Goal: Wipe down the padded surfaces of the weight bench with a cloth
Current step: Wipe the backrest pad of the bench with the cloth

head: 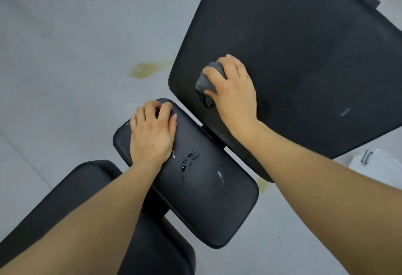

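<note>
On the large black padded backrest [304, 57], the right hand [233, 92] is gripping a crumpled grey cloth [206, 85], pressing it down to wipe. The left hand [152, 131] is resting with curled fingers over the small black seat pad [206, 198], holding nothing, probably bracing the person.

cloth [205, 83]: grey, bunched, on large black pad [304, 57] | seat pad [206, 198]: black, droplets, possibly water
</note>
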The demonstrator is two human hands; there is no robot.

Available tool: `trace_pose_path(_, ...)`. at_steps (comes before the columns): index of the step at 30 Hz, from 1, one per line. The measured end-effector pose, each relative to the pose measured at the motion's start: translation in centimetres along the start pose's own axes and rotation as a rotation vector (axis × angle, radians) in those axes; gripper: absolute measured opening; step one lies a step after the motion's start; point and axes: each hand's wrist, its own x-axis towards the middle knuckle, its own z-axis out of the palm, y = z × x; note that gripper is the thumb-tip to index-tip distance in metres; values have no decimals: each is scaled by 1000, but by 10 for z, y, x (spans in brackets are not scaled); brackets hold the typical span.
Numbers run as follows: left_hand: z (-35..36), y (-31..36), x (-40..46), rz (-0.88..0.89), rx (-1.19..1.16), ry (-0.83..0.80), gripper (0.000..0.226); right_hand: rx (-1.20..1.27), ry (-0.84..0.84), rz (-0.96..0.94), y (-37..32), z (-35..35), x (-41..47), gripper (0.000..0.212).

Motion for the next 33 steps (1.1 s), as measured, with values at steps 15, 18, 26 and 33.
trace_pose_path(15,2,0,-1,5,5,23,22,-35,-51,-89,-25,13,-38,23)
trace_pose_path(18,2,0,-1,11,12,35,21,-37,-30,-78,-35,19,-24,29)
trace_pose_path(26,3,-2,0,11,20,40,21,-27,-19,-42,5,-5,-108,38)
trace_pose_path(33,4,-3,0,11,18,44,21,-22,-60,-68,-34,25,-11,25)
